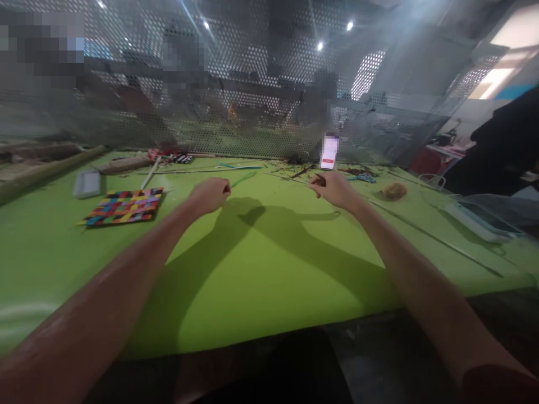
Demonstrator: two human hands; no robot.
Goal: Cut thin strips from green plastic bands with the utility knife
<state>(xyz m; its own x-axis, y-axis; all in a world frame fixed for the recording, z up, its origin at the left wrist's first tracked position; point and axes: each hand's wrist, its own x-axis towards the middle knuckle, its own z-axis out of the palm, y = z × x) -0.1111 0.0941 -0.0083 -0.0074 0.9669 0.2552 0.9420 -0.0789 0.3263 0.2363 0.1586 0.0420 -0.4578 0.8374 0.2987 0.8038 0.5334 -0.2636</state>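
Observation:
My left hand (213,193) is closed, held above the green table (261,292). A narrow green strip (244,179) sticks out from its fingers to the right and curls slightly at the tip. My right hand (334,189) is also up over the table, fingers curled together. Something small and dark shows at its fingertips, too blurred to name. Left of my left hand lies a woven mat of many-coloured squares (125,206). Behind my right hand a phone (328,152) stands upright with its screen lit.
A small grey box (87,184) sits at left, near bamboo poles (54,171). Blue scissors (362,178), a brown fibrous ball (394,191), a long thin stick (438,238) and a clear-lidded tray (480,219) are at right. A perforated metal screen (261,129) stands behind.

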